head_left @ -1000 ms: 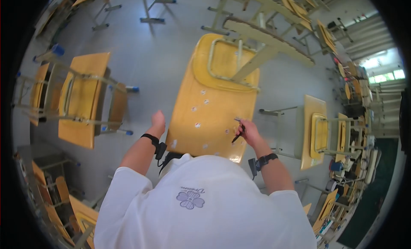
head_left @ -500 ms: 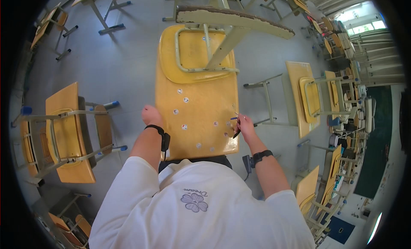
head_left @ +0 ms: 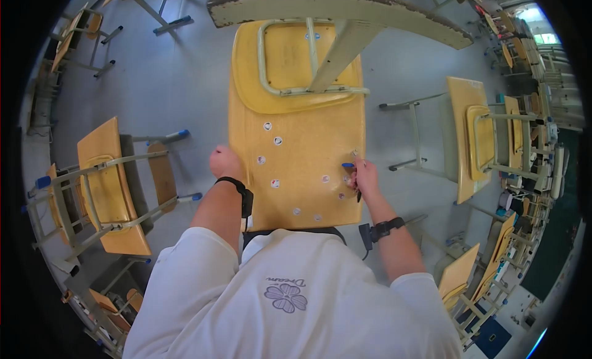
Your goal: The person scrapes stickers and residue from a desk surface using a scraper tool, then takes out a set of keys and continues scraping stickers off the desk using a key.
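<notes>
A wooden desk (head_left: 308, 202) stands in front of me, several small round stickers on its top, among them a red-and-white sticker (head_left: 275, 184). My left hand (head_left: 225, 161) is closed at the desk's left edge, seemingly gripping it; its fingertips are hidden. Near the right edge, my right hand (head_left: 365, 176) is closed around a small tool (head_left: 349, 165) with blue and black parts. A thin end of it points at the desktop; its exact kind is too small to tell. Some stickers lie just left of this hand.
An upturned chair (head_left: 246, 90) rests on the far half of the desk, with a chipped, pale metal bar (head_left: 333, 10) above it. Other desks with upturned chairs stand on both sides, such as a left desk (head_left: 92, 140) and a right desk (head_left: 459, 112).
The view has shifted, so the desk appears nearer and further right. My right hand has turned slightly with the tool, near the right edge. My left hand stays at the left edge.
</notes>
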`<state>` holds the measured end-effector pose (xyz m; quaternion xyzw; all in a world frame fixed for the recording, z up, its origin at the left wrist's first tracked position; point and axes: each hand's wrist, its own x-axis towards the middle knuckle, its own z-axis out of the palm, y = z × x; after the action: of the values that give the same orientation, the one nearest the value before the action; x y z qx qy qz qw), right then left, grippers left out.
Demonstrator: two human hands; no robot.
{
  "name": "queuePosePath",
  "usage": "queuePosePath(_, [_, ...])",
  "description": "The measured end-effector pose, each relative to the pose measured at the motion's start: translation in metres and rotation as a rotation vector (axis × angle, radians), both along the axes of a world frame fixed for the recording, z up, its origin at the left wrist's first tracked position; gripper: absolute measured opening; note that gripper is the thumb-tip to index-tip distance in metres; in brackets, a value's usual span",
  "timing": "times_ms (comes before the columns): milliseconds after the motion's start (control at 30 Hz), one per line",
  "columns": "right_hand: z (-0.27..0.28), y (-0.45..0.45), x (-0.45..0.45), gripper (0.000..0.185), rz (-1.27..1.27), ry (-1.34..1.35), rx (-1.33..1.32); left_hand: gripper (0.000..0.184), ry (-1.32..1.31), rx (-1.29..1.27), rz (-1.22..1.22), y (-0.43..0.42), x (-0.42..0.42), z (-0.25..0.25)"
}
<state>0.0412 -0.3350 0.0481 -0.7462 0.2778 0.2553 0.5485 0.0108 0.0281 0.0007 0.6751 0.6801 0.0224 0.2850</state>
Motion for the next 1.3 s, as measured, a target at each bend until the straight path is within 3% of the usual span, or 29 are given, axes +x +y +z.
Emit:
queuePosePath(67, [-0.001, 0.001, 0.004, 0.032, 0.007, 0.012, -0.031, 0.043, 0.013, 0.001, -0.012, 0.002, -0.001, -0.002])
queuePosePath(133, [-0.002, -0.006, 0.008, 0.034, -0.067, 0.101, 0.250, 0.043, 0.021, -0.007, -0.032, 0.000, 0.000, 0.003])
queuePosePath(533, [-0.006, -0.006, 0.015, 0.035, -0.111, 0.171, 0.326, 0.045, -0.023, -0.040, -0.033, 0.000, 0.000, 0.006])
queuePosePath(1300, [-0.002, -0.014, 0.021, 0.033, -0.061, 0.277, 0.247, 0.045, 0.020, -0.032, -0.014, -0.001, 0.002, 0.012])
